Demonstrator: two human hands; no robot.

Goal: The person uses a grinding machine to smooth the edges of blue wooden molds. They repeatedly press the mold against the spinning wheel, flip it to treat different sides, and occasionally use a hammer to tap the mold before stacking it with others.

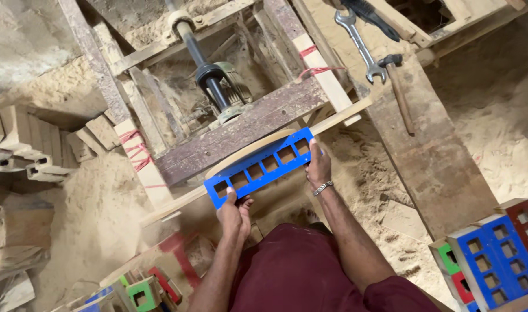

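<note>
Both hands grip a blue wooden panel (261,166) with six square openings: left hand (235,212) at its lower end, right hand (318,167) at its upper end, just below the motor (229,86).

The blue wooden panel (263,166) is a long flat strip cut with six square openings in a row. It lies tilted, its right end higher, just before the dark wooden beam (246,130), held at both ends.
</note>
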